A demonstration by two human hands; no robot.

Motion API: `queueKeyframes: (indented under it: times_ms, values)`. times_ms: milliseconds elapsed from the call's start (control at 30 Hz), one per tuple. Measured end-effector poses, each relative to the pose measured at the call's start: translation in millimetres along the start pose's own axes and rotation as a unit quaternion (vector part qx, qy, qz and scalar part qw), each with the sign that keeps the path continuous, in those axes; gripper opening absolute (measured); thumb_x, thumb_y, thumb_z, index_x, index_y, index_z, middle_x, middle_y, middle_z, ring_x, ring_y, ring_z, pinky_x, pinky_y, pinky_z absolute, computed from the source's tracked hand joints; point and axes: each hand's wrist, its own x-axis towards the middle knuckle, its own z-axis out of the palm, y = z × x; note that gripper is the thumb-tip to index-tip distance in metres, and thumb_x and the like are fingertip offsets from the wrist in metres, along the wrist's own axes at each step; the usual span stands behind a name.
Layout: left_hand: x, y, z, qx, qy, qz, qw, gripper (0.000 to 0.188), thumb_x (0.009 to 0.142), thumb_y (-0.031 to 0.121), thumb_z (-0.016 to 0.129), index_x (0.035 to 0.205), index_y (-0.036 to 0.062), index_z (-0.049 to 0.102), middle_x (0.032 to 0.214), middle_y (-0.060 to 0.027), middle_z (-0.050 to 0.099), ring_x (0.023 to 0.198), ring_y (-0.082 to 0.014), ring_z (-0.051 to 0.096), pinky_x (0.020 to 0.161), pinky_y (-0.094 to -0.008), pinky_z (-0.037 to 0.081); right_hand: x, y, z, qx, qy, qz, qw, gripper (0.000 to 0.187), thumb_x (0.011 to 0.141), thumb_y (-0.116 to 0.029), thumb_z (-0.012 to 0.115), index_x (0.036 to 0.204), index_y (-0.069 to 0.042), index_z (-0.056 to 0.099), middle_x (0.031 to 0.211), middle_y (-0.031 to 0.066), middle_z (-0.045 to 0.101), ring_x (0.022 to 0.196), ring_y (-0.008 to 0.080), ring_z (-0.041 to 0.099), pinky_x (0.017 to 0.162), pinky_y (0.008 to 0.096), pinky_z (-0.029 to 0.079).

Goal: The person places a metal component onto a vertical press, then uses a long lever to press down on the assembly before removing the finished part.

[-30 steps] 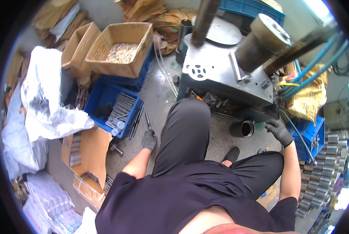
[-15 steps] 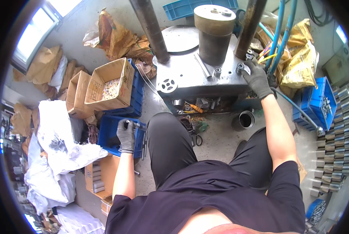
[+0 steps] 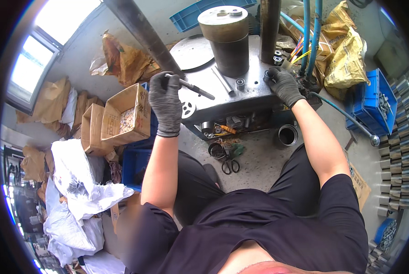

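My left hand [image 3: 164, 107], in a dark grey glove, is raised at the left edge of the metal work table [image 3: 200, 97]. Its fingers close on a slim metal shaft [image 3: 197, 89], which slants down to the right over the table top. At the table's right side, my gloved right hand [image 3: 285, 86] has its fingers closed on a small ring-shaped bearing [image 3: 266, 76]. Another bearing [image 3: 240, 84] stands near the front edge, beside a lying metal rod [image 3: 223, 80]. More bearings [image 3: 277, 60] sit beyond my right hand. A wide steel cylinder [image 3: 229, 52] rises behind the rod.
Steel columns [image 3: 140, 34] flank the cylinder. Blue hoses [image 3: 306, 41] hang at the right. Cardboard boxes [image 3: 138, 123] and a blue bin [image 3: 131, 176] stand at the left. An open metal cup [image 3: 287, 135] and scissors [image 3: 230, 167] are on the floor. Blue crates [image 3: 366, 109] stand right.
My left hand has risen from the blue bin to the table, bringing the metal shaft. My right hand stays at the bearing on the table. The whole view has shifted a little.
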Motion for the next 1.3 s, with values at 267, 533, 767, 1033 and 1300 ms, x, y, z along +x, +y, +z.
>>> queueKeyframes:
  times_ms: [267, 533, 767, 1033, 1300]
  values:
    - [-16, -47, 41, 0.021, -0.021, -0.004, 1.0, 0.028, 0.107, 0.018, 0.066, 0.129, 0.0022, 0.059, 0.1, -0.004, 0.066, 0.087, -0.0109, 0.06, 0.079, -0.027, 0.052, -2, 1, 3, 0.042, 0.03, -0.004, 0.999, 0.021, 0.089, -0.023, 0.078, 0.104, -0.01, 0.073, 0.114, 0.0145, 0.072, 0.102, 0.0393, 0.069, 0.089, 0.0484, 0.056]
    - [-44, -92, 68, -0.001, -0.086, -0.276, 0.957, 0.029, 0.107, 0.023, 0.062, 0.126, 0.0012, 0.058, 0.1, -0.0082, 0.068, 0.086, -0.0143, 0.063, 0.079, -0.0322, 0.054, 2, -19, -20, 0.389, 0.068, 0.187, 0.899, 0.023, 0.099, -0.01, 0.069, 0.12, -0.001, 0.066, 0.109, 0.011, 0.072, 0.104, 0.0267, 0.074, 0.085, 0.0396, 0.059]
    - [-70, -63, 79, -0.007, -0.234, -0.191, 0.953, 0.028, 0.108, 0.028, 0.063, 0.117, 0.0019, 0.06, 0.086, -0.0019, 0.064, 0.075, -0.0096, 0.062, 0.068, -0.0271, 0.051, -16, -75, -52, 0.735, 0.059, 0.323, 0.593, 0.033, 0.104, -0.012, 0.059, 0.136, -0.002, 0.054, 0.117, 0.0139, 0.069, 0.101, 0.0339, 0.076, 0.086, 0.0424, 0.063]
    - [-93, -40, 96, 0.052, -0.314, -0.156, 0.935, 0.024, 0.097, 0.014, 0.069, 0.116, 0.0, 0.067, 0.088, -0.0112, 0.07, 0.081, -0.0171, 0.067, 0.078, -0.0352, 0.055, -19, -90, -58, 0.751, 0.087, 0.305, 0.58, 0.029, 0.107, -0.018, 0.052, 0.124, 0.004, 0.061, 0.115, 0.0176, 0.071, 0.111, 0.0374, 0.073, 0.098, 0.0489, 0.061]
    - [-93, -31, 89, -0.004, -0.302, -0.169, 0.938, 0.023, 0.099, 0.01, 0.063, 0.115, -0.0051, 0.067, 0.091, -0.0088, 0.072, 0.08, -0.0142, 0.066, 0.076, -0.0321, 0.055, -24, -94, -62, 0.778, 0.106, 0.218, 0.58, 0.024, 0.104, -0.01, 0.054, 0.122, 0.005, 0.059, 0.12, 0.0205, 0.069, 0.113, 0.0377, 0.073, 0.099, 0.0488, 0.06]
